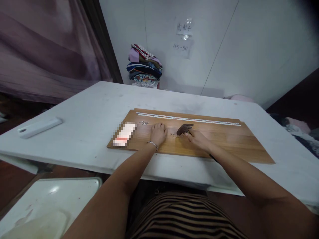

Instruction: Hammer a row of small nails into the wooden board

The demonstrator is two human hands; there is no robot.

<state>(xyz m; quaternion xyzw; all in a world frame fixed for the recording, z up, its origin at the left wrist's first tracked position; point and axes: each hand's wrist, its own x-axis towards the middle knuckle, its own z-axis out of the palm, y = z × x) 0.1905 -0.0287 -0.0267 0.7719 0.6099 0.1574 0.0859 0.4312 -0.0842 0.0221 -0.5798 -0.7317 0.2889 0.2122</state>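
A wooden board lies flat on a white table. My left hand rests on the board as a closed fist, with a bracelet at the wrist; whether it holds anything is hidden. My right hand grips the handle of a dark hammer, whose head lies on the board just right of my left hand. Small nails stand in the board between the hands. A long white strip runs along the board's far edge. A small pile of loose nails sits near the left end.
A blurred pink and white packet lies on the board's left end. A white oblong object lies at the table's left. Folded cloths are stacked by the wall. A white tray sits low at the left.
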